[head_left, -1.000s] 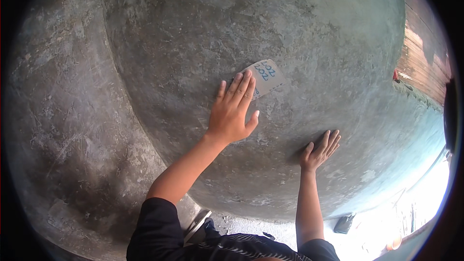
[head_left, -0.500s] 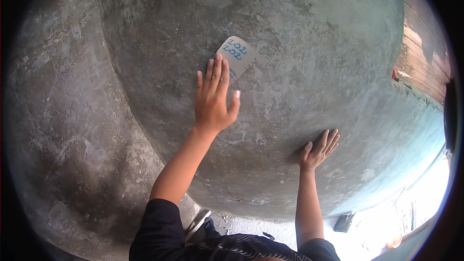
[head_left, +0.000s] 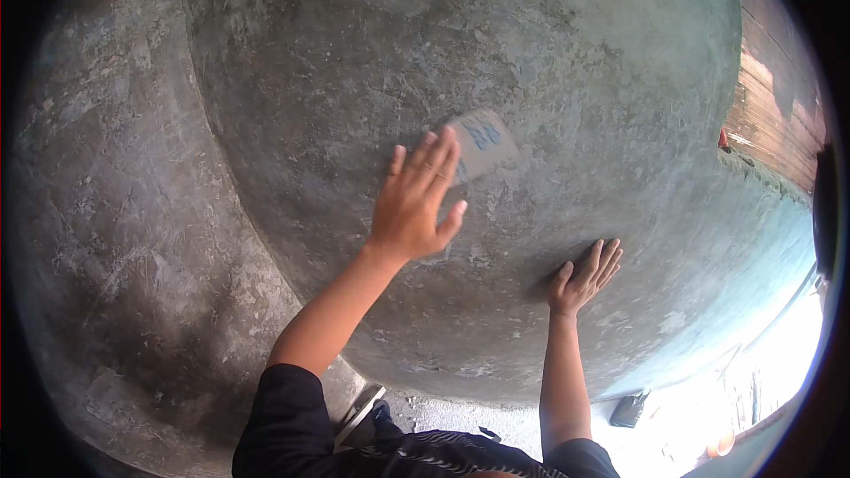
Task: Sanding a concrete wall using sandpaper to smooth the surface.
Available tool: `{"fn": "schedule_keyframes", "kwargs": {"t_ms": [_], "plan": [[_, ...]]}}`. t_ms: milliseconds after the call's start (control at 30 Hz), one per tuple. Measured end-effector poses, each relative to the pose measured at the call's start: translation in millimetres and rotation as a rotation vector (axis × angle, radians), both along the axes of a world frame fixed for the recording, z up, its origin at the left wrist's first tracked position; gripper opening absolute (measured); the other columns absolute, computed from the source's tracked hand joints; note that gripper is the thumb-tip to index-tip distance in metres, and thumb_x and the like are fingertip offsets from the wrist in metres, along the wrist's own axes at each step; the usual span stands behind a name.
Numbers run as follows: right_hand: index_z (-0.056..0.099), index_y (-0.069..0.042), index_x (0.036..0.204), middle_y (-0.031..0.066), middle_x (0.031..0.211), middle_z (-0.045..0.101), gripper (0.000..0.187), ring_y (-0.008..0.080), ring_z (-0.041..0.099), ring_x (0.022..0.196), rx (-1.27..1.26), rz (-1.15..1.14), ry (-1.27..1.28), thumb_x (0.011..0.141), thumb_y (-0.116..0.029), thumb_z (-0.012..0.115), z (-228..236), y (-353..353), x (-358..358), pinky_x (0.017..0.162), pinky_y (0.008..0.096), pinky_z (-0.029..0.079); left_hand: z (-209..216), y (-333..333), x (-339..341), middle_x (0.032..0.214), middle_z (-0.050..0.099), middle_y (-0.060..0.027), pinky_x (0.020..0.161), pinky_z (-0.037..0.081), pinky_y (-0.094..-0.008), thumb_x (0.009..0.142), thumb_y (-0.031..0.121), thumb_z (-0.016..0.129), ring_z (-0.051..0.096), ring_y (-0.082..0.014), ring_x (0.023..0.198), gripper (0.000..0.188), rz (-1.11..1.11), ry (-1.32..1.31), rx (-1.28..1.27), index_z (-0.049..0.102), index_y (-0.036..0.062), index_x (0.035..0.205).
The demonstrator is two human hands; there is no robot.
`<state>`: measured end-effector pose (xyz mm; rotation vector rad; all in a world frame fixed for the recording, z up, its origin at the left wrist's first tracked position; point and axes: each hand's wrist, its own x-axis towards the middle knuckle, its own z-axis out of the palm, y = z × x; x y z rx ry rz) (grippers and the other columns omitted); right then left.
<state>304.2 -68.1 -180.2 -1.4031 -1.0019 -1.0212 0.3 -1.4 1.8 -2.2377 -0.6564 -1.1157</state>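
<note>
At nine o'clock, a mottled grey-brown rough-plastered wall (head_left: 124, 177) meets a broad grey cement wall (head_left: 584, 97) along a vertical corner line, which the fisheye bends.

Just right of that corner, the bare left hand (head_left: 414, 202) lies spread on the cement wall, its fingers nearly straight and pointing toward one o'clock, the thumb held out toward two. It is wide open and wrapped round nothing: only the fingers overlap the lower-left part of a greyish-tan, roughly rectangular sheet with blue markings (head_left: 487, 158), which lies at about one o'clock from the palm. Whether the palm itself touches the wall, I cannot tell.

Half a second ago, hand and sheet were higher and farther left; both have shifted toward four o'clock, and both look blurred now. The sheet travels with the fingers, so my judgement is that light pressure alone carries it in a rubbing stroke over the plaster.

At four o'clock from the left hand, the bare right hand (head_left: 586, 278) rests open against the wall, fingers fanned toward one o'clock, holding nothing. It has hardly moved, and seems to serve as a brace.
</note>
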Motion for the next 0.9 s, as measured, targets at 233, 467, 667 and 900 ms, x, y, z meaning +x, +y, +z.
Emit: {"fn": "schedule_keyframes", "kwargs": {"t_ms": [233, 467, 667, 900], "plan": [[0.039, -0.002, 0.156, 0.0237, 0.165, 0.031, 0.066, 0.0429, 0.024, 0.155, 0.004, -0.007, -0.007, 0.104, -0.044, 0.041, 0.8, -0.9, 1.6, 0.125, 0.0577, 0.014, -4.2, -3.2, 1.3, 0.166, 0.032, -0.0191, 0.122, 0.019, -0.0626, 0.098, 0.037, 0.047, 0.030, -0.0395, 0.153, 0.072, -0.054, -0.104, -0.025, 0.033, -0.0007, 0.159], [0.038, -0.002, 0.156, 0.0237, 0.165, 0.031, 0.066, 0.0433, 0.024, 0.155, 0.001, 0.007, -0.006, 0.104, -0.043, 0.041, 1.2, 0.9, -1.5, 0.125, 0.0579, 0.014, 2.6, 5.9, -6.7, 0.167, 0.030, -0.0191, 0.123, 0.018, -0.0617, 0.097, 0.035, 0.049, 0.029, -0.0396, 0.154, 0.072, 0.004, -0.233, -0.001, 0.035, 0.0017, 0.159], [0.038, -0.003, 0.156, 0.0234, 0.165, 0.030, 0.066, 0.0430, 0.023, 0.155, -0.002, 0.000, -0.002, 0.104, -0.043, 0.041, 1.0, 0.0, -1.2, 0.125, 0.0579, 0.014, 0.1, 10.1, -15.5, 0.167, 0.032, -0.0140, 0.121, 0.016, -0.0657, 0.095, 0.035, 0.051, 0.027, -0.0427, 0.154, 0.073, 0.090, -0.110, 0.079, 0.036, 0.0048, 0.160], [0.037, -0.002, 0.156, 0.0235, 0.165, 0.030, 0.066, 0.0428, 0.023, 0.155, -0.004, 0.002, -0.004, 0.104, -0.043, 0.041, 0.2, 0.1, 0.5, 0.125, 0.0577, 0.013, -16.0, 0.9, -3.7, 0.166, 0.037, -0.0056, 0.121, 0.013, -0.0686, 0.094, 0.036, 0.053, 0.025, -0.0436, 0.154, 0.069, 0.002, 0.039, 0.006, 0.043, 0.0129, 0.158]]}}
